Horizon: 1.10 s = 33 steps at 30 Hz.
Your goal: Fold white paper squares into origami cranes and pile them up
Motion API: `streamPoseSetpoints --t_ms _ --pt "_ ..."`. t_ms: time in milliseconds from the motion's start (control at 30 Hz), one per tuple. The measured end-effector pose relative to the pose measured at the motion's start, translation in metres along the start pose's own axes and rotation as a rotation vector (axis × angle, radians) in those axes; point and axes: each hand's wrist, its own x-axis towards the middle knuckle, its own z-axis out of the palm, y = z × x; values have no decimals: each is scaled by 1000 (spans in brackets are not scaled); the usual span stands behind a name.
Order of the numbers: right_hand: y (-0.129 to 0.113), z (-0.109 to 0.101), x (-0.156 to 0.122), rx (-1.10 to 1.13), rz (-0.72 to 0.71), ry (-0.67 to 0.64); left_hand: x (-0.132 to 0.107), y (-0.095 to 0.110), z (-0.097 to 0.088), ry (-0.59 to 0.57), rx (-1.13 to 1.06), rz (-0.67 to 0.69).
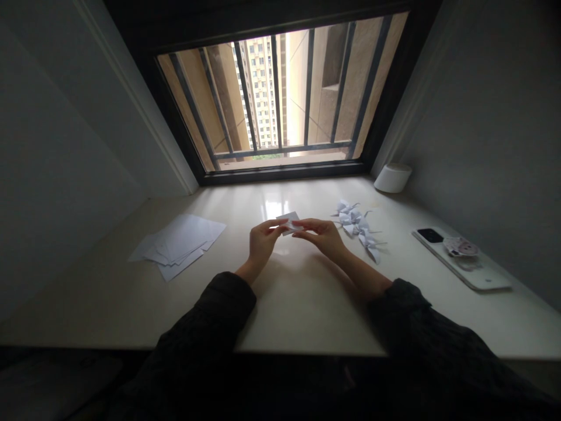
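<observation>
Between my two hands is a small folded piece of white paper [287, 216], lifted toward the window side of the white counter. My left hand [264, 237] pinches its left part between thumb and fingers. From the other side, my right hand [322, 235] grips the right part the same way. The fingers cover some of the folds. To the right of my right hand, several white folded paper cranes [354, 222] lie close together. Farther left, a loose stack of white paper sheets [182, 242] lies flat, fanned out, apart from my left hand.
A pale phone [464, 263] with a round grip on its back lies at the right. A white cylindrical object [393, 177] stands in the far right corner. A dark-framed window [280, 172] with bars rises behind the counter [307, 321], and walls close in both sides.
</observation>
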Motion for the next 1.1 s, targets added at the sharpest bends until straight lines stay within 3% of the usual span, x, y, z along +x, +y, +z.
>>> streamPoseSetpoints --t_ms 233,567,800,1100 --pt "3 1 0 -24 -32 67 -2 -1 2 33 -6 19" --pt "6 5 2 152 156 178 -6 3 8 119 -16 22" --pt "5 4 4 189 190 236 -5 0 8 38 -88 6" --pt "5 8 2 262 172 268 -6 1 14 81 -290 -161"
